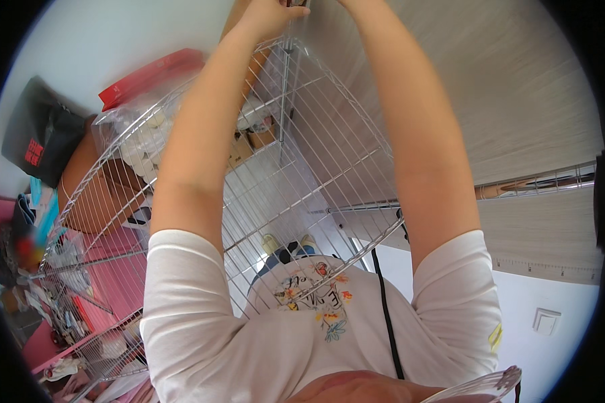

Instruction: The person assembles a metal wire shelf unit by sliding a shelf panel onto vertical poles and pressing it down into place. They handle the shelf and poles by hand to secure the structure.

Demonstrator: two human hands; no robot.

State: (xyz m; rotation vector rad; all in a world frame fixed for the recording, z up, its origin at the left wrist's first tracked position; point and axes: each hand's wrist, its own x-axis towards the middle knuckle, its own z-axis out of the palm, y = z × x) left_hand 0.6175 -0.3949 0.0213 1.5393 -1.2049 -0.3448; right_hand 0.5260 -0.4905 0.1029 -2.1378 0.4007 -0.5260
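Both my arms reach up over a chrome wire shelf (302, 201). My left hand (275, 17) is at the top edge, near the shelf's corner post (285, 90); its thumb sticks out to the side and its fingers are mostly cut off, so what they touch is hidden. Only the wrist side of my right hand (355, 2) shows at the top edge, beside the wood-grain panel (504, 90); its fingers are out of view. A small dark patterned thing (296, 3) shows beside my left thumb.
A red bag (154, 75), a black bag (40, 131) and a brown bag (96, 186) stand on the left. Below the wire shelf are cardboard boxes (239, 151) and pink items (116, 272). A light switch (546, 321) is on the right wall. A black cord (385, 302) hangs before my shirt.
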